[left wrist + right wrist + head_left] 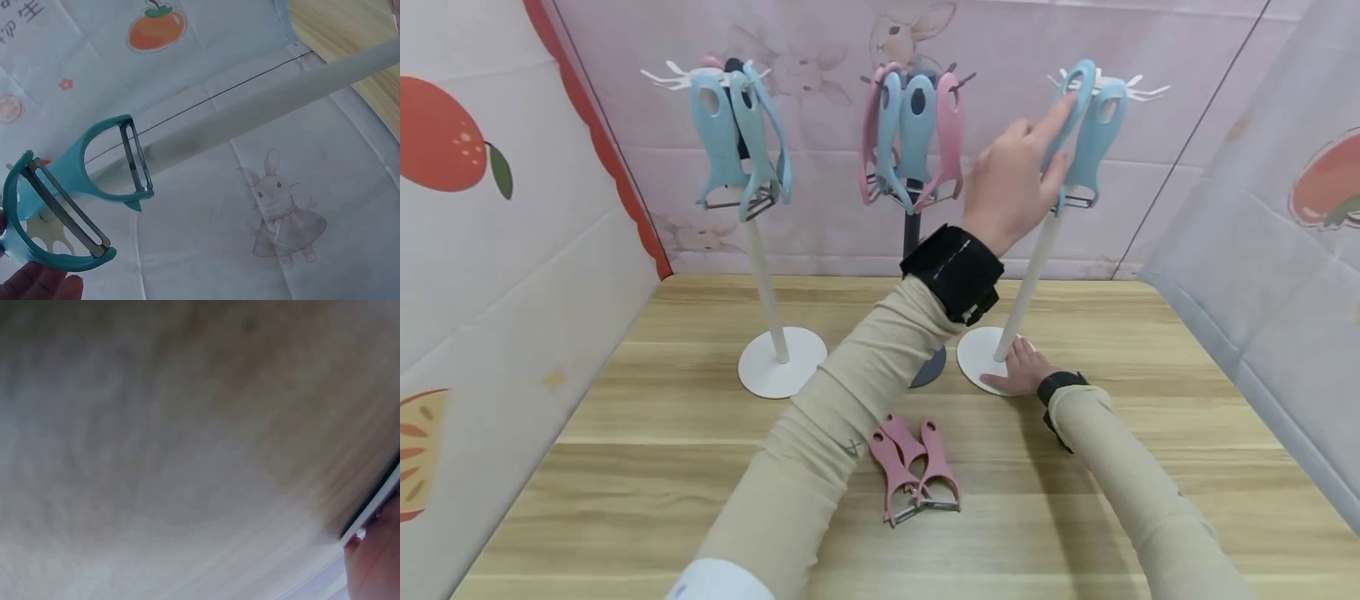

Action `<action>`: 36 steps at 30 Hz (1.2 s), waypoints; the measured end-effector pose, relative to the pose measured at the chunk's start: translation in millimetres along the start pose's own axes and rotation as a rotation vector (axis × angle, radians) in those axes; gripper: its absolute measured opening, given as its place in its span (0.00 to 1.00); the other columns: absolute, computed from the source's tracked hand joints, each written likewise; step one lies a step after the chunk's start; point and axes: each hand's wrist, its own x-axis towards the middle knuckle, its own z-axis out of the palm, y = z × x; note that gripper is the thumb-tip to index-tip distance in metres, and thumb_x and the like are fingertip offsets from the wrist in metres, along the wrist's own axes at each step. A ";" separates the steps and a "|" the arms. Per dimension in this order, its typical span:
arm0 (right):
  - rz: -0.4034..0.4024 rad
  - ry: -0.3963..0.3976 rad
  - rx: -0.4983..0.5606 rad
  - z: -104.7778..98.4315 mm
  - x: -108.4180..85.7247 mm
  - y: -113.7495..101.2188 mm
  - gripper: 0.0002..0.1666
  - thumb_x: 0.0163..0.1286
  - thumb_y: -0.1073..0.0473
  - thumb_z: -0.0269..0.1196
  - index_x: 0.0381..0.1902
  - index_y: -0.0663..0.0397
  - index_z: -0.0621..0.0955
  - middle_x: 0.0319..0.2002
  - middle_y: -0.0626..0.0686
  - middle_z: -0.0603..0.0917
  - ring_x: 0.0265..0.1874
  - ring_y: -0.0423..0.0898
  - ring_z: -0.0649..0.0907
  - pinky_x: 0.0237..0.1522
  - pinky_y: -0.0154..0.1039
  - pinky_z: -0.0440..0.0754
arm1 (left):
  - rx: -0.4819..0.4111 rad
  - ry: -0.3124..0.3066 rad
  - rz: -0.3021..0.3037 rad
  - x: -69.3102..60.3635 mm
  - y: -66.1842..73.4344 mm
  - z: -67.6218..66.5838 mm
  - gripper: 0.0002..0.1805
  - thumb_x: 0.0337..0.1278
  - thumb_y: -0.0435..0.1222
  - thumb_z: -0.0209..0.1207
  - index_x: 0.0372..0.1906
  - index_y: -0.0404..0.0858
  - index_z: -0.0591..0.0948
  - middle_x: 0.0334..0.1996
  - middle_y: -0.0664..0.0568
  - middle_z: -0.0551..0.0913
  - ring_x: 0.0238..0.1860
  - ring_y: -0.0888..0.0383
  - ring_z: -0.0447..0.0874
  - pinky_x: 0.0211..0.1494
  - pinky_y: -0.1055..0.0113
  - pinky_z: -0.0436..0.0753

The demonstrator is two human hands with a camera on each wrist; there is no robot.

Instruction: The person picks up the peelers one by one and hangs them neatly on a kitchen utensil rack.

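My left hand [1011,183] is up at the right white stand and grips a blue peeler [1081,83] by its handle, close to the hooks. Behind it on the same stand hangs a second blue peeler [1097,137]. In the left wrist view, fingertips [40,284] touch the held peeler near its blade loop, and the other peeler's loop [87,147] lies beside the white pole [225,128]. Down on the table, my right hand [1022,368] rests with extended fingers on the stand's round base [976,354]. The right wrist view is mostly blurred.
Pink peelers [936,454] lie on the wooden table [662,467] in front. A dark stand [912,233] in the middle carries blue and pink peelers. At left, a white stand [765,287] carries several peelers, mostly blue. Printed cloth walls [820,233] enclose the table.
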 end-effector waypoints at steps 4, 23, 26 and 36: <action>0.000 0.016 -0.014 3.0 0.1 0.2 0.57 0.60 0.33 0.51 0.64 0.79 0.52 0.64 0.78 0.48 0.64 0.70 0.50 0.62 0.61 0.50 | 0.013 -0.024 -0.011 2.1 1.1 3.8 0.28 0.66 0.42 0.45 0.70 0.49 0.57 0.38 0.52 0.76 0.32 0.61 0.72 0.32 0.74 0.70; -0.029 0.019 -0.049 0.2 -3.2 -2.2 0.59 0.59 0.29 0.48 0.62 0.81 0.53 0.63 0.78 0.51 0.63 0.71 0.52 0.61 0.62 0.52 | -0.055 0.097 0.035 -64.8 -34.6 22.6 0.21 0.59 0.39 0.52 0.55 0.33 0.74 0.48 0.45 0.78 0.49 0.55 0.76 0.50 0.71 0.74; -0.027 0.012 -0.037 0.0 -2.7 -1.9 0.60 0.59 0.27 0.47 0.63 0.81 0.54 0.64 0.77 0.50 0.63 0.71 0.51 0.60 0.63 0.52 | -0.029 0.077 0.029 -85.2 -43.0 27.6 0.16 0.58 0.39 0.54 0.46 0.33 0.80 0.40 0.47 0.82 0.41 0.56 0.80 0.42 0.71 0.77; 0.012 -0.044 -0.014 -1.4 -1.3 -1.6 0.62 0.59 0.27 0.45 0.64 0.80 0.49 0.65 0.77 0.44 0.65 0.70 0.46 0.62 0.62 0.47 | 0.040 -0.243 -0.146 -161.4 -78.5 43.0 0.25 0.52 0.38 0.55 0.06 0.44 0.57 0.07 0.61 0.51 0.09 0.66 0.49 0.12 0.74 0.52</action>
